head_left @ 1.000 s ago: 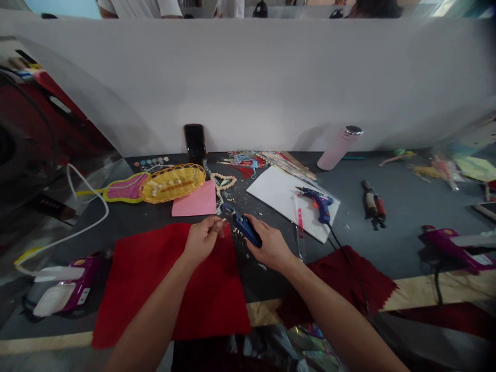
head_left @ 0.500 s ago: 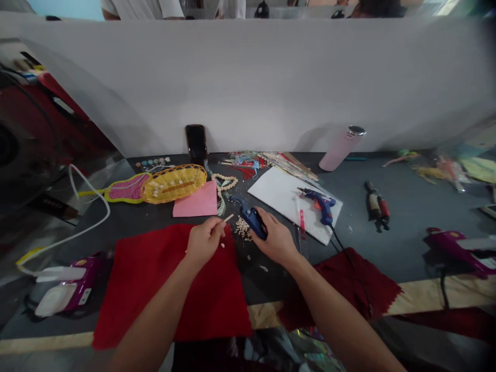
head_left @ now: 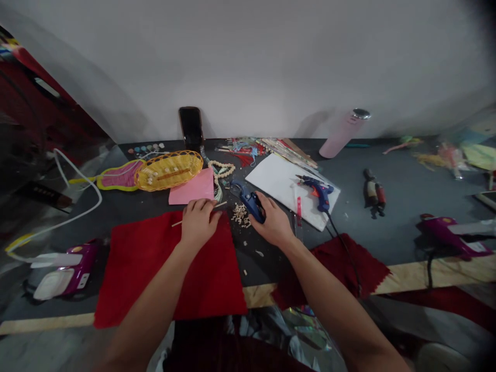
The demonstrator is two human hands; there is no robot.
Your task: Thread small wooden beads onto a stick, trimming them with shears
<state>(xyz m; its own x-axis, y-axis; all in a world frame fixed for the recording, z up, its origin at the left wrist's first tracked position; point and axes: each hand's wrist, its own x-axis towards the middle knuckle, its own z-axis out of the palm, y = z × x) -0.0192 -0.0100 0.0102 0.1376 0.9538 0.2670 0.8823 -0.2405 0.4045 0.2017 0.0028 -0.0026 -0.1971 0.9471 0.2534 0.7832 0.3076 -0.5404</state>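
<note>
My right hand (head_left: 273,219) is wrapped round a pair of blue pruning shears (head_left: 250,201), whose curved jaws point away to the upper left. Palm down over the edge of a red cloth (head_left: 143,258), my left hand (head_left: 198,221) is closed on a thin wooden stick (head_left: 176,223). One end of the stick pokes out left of the hand and the other towards the shears, apart from the jaws. Beneath the shears lies a pile of small cut stick pieces (head_left: 241,215), with a few loose bits nearer me.
Left of centre are a yellow woven basket (head_left: 170,178), pink paper (head_left: 189,192) and an upright phone (head_left: 191,127). To the right, a blue glue gun (head_left: 320,191) rests on a white board (head_left: 267,175). A pink bottle (head_left: 343,137) stands by the wall; pliers (head_left: 374,194) lie farther right.
My left hand has turned palm down over the stick, which now shows on both sides of it. The shears stay in my right hand. The view has tipped downward.
</note>
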